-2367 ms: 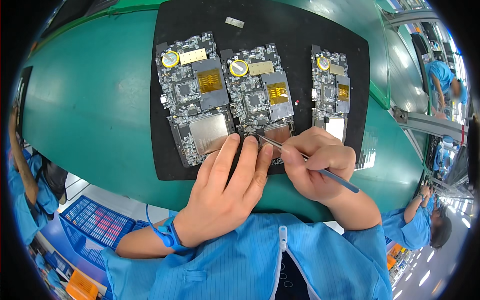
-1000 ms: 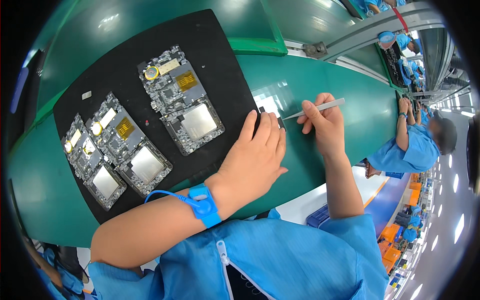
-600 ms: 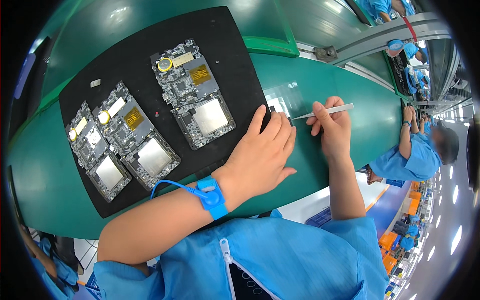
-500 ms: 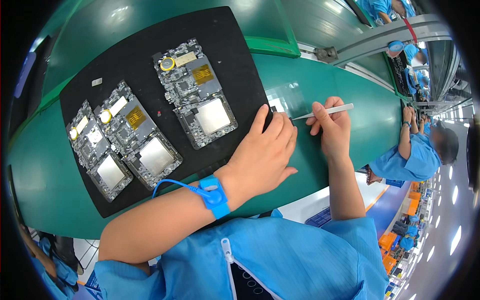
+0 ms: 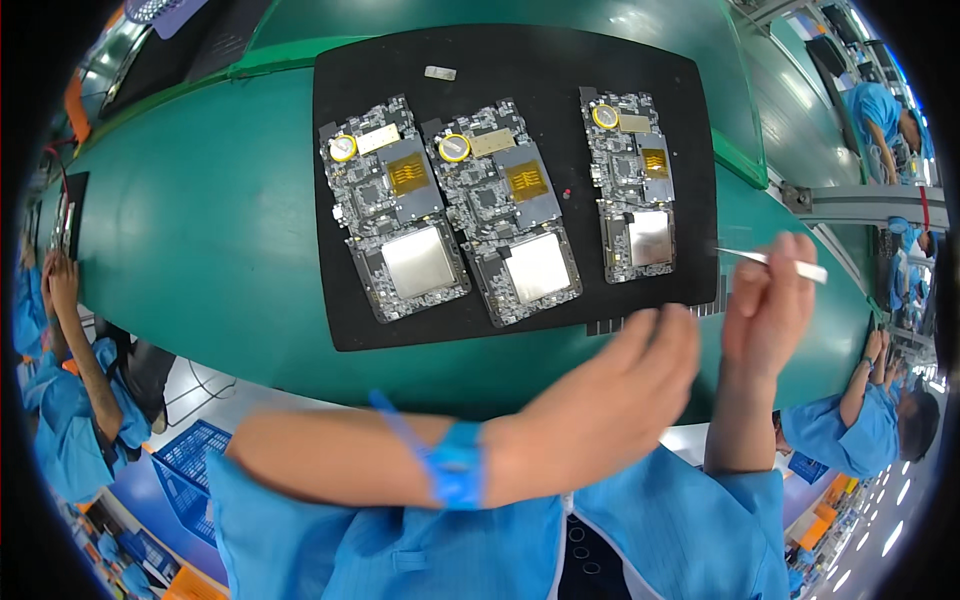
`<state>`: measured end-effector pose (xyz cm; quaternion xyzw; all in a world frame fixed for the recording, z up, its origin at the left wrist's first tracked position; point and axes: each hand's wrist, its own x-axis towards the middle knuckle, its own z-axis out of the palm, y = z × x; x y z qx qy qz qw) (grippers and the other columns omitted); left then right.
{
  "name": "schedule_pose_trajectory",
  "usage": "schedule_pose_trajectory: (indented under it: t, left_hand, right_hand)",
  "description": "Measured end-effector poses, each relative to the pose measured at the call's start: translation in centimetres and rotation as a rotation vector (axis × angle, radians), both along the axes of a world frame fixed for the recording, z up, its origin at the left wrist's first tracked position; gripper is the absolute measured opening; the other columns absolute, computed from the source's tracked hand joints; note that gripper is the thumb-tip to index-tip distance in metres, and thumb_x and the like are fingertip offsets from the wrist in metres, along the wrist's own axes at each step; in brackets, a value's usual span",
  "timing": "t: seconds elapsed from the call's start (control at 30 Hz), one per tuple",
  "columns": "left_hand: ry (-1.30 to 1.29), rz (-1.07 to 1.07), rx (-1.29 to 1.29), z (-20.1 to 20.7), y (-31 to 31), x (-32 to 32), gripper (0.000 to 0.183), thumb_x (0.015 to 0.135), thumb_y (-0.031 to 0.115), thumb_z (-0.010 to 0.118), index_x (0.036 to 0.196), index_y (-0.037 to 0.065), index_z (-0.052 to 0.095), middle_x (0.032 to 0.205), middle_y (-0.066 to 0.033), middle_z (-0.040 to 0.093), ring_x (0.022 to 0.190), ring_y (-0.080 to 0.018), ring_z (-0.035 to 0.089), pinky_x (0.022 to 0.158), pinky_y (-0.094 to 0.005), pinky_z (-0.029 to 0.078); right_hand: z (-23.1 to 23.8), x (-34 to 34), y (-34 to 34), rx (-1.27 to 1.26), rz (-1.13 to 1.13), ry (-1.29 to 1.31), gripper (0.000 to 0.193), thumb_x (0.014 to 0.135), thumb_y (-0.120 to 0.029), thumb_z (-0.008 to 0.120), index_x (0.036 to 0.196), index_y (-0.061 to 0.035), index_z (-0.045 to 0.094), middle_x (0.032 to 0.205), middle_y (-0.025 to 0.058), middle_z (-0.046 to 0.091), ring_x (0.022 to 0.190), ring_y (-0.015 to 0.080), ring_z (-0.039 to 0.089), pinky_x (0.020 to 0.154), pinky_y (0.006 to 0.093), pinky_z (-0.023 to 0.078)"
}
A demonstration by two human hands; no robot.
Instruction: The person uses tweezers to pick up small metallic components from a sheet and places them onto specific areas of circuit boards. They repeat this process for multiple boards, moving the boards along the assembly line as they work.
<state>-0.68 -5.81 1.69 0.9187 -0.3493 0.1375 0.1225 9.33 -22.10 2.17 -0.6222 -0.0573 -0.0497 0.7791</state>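
Observation:
My right hand [image 5: 775, 305] pinches white-handled tweezers [image 5: 797, 266], their thin dark tips pointing left at the right edge of a black mat [image 5: 520, 70]. Blurred by motion, my left hand [image 5: 610, 385] hovers near the mat's front edge with fingers stretched out; its thumb is hidden and nothing shows in it. Beyond it lies a clear strip with dark marks [image 5: 708, 309], partly covered by my hands. Three circuit boards lie on the mat: a left board [image 5: 400, 210], a middle board [image 5: 505, 215] and a right board [image 5: 635, 190]. Each carries a yellow-rimmed round cell and a silver shield plate.
A small silver piece [image 5: 440, 73] lies at the mat's back, and a tiny red bit [image 5: 567, 193] between boards. The mat rests on a green bench [image 5: 200, 270]. A blue strap with a cord [image 5: 458, 465] circles my left wrist. Other people sit at both sides.
The view has turned, so the boards appear farther right and more upright. My left hand has come off the clear strip and back toward me. The tweezers stay in my right hand.

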Motion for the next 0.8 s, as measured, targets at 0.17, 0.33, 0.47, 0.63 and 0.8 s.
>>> schedule_pose_trajectory:
  t: [0.17, 0.33, 0.47, 0.63, 0.8]
  left_hand:
    - [0.101, 0.465, -0.168, -0.9, 7.9, -3.5, 0.05, 0.068, 0.016, 0.07, 0.111, -0.005, 0.059, 0.116, -0.022, 0.054, 0.106, -0.0361, 0.053, 0.088, -0.0438, 0.044]
    - [0.097, 0.712, -0.189, -2.9, 10.2, -5.0, 0.046, 0.072, 0.018, 0.072, 0.113, -0.002, 0.061, 0.112, -0.0214, 0.054, 0.108, -0.0387, 0.052, 0.087, -0.0461, 0.045]
    - [0.069, 0.669, -0.22, -4.1, 10.2, -5.2, 0.047, 0.073, 0.02, 0.072, 0.114, -0.001, 0.061, 0.112, -0.0223, 0.054, 0.111, -0.0409, 0.052, 0.088, -0.0491, 0.045]
    - [0.047, 0.622, -0.224, -4.6, 10.9, -5.2, 0.045, 0.074, 0.024, 0.071, 0.111, -0.001, 0.062, 0.111, -0.0227, 0.055, 0.112, -0.0422, 0.053, 0.085, -0.0512, 0.048]
    - [0.0, 0.597, -0.247, -5.0, 11.2, -5.2, 0.043, 0.075, 0.025, 0.071, 0.108, -0.002, 0.063, 0.109, -0.0223, 0.055, 0.109, -0.042, 0.055, 0.082, -0.0497, 0.05]
  right_hand:
    - [-1.0, -1.2, 8.3, -0.03, 0.3, 0.259, 0.019, 0.09, -0.007, 0.059, 0.091, -0.0081, 0.04, 0.066, 0.008, 0.059, 0.05, 0.0094, 0.059, 0.039, 0.0181, 0.044]
    - [-2.3, -2.4, 13.8, 0.006, 0.407, 0.28, 0.025, 0.087, -0.003, 0.062, 0.093, -0.0057, 0.038, 0.073, 0.0087, 0.061, 0.06, 0.0122, 0.065, 0.046, 0.0203, 0.052]
    - [-2.4, -2.7, 15.5, -0.131, 0.351, 0.196, 0.026, 0.086, 0.0, 0.064, 0.091, -0.0039, 0.038, 0.073, 0.0085, 0.06, 0.06, 0.0128, 0.065, 0.05, 0.0215, 0.055]
    - [-2.6, -3.4, 16.2, -0.228, 0.275, 0.13, 0.025, 0.085, 0.002, 0.063, 0.087, -0.0021, 0.038, 0.07, 0.0075, 0.058, 0.061, 0.013, 0.065, 0.05, 0.0215, 0.056]
    - [-2.7, -3.8, 16.4, -0.251, 0.257, 0.086, 0.027, 0.084, 0.002, 0.064, 0.086, -0.0016, 0.037, 0.071, 0.0102, 0.059, 0.06, 0.0138, 0.066, 0.05, 0.0226, 0.057]
